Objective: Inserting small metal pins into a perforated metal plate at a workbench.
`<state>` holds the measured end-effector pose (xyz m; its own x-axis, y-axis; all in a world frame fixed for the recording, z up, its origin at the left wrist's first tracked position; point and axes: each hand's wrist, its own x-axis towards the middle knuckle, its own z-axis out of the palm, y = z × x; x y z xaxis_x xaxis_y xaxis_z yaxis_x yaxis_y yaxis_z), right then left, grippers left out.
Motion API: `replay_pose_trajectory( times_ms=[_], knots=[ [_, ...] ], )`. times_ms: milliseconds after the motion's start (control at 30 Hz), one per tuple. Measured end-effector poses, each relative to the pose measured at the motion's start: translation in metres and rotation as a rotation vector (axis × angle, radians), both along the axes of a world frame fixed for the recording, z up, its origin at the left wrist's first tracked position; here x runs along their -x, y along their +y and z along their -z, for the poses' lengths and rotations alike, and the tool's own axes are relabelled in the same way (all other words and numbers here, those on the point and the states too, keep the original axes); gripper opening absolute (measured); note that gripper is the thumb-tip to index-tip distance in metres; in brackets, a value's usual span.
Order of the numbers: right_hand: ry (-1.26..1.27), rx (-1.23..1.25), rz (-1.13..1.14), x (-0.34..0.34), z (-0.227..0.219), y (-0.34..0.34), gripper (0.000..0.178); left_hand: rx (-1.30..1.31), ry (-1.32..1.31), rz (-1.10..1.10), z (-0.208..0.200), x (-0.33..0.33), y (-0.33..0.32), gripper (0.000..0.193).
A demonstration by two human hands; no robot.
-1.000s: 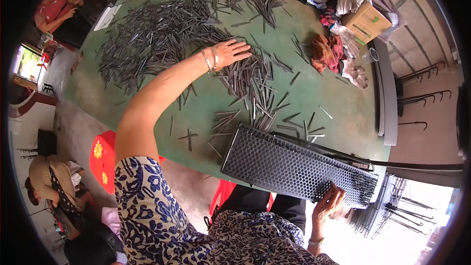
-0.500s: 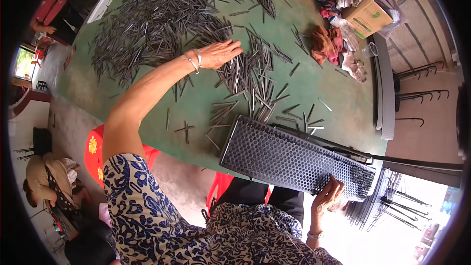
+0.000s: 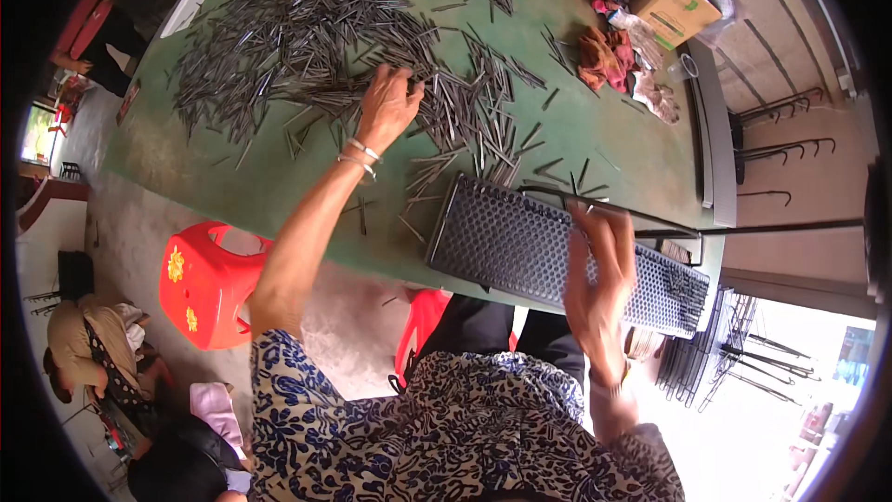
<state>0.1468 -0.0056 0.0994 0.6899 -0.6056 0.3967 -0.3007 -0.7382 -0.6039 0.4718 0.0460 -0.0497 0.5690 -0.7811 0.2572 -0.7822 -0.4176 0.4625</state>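
Observation:
My left hand (image 3: pixel 388 110) is down at the near edge of a big heap of thin dark sticks (image 3: pixel 307 46). Its fingers curl in among them, and whatever is between the fingertips is hidden. A long black tray full of round holes (image 3: pixel 502 232) lies slanted at the table's near edge. Short dark pieces crowd the holes at its right end. My right hand (image 3: pixel 602 274) is over the middle of this tray, smeared by motion, so its grip cannot be made out. A looser spread of sticks (image 3: pixel 478 112) runs from the heap toward the tray.
The green table (image 3: pixel 307 195) carries crumpled cloths (image 3: pixel 609 60), a cardboard box (image 3: pixel 674 11) and a clear cup (image 3: pixel 686 67) at the far right. A black metal frame (image 3: pixel 641 221) sits behind the tray. A red stool (image 3: pixel 209 284) stands left; people are at lower left.
My left hand has drawn back left and turned its fingers down into the sticks. My right hand has left the tray's near edge and moved up and left over it.

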Motion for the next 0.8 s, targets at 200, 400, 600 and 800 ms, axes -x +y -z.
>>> replay_pose_trajectory(
  times_ms=[200,400,600,800],
  knots=[
    [0.276,0.275,-0.213,-0.183,0.052,-0.095,0.023,-0.007,-0.433,-0.352,0.018,0.016,0.04,0.042],
    [0.905,0.109,-0.081,-0.228,0.117,-0.166,0.039,-0.221,-0.201,-0.523,0.03,0.011,0.102,0.051],
    [0.819,0.153,0.283,-0.22,0.163,-0.19,0.034,-0.036,0.209,-0.45,0.035,0.023,0.055,0.039],
    [0.683,0.283,0.17,-0.241,0.18,-0.151,0.027,0.201,0.832,-0.37,0.069,0.009,-0.022,0.025]
  ],
)
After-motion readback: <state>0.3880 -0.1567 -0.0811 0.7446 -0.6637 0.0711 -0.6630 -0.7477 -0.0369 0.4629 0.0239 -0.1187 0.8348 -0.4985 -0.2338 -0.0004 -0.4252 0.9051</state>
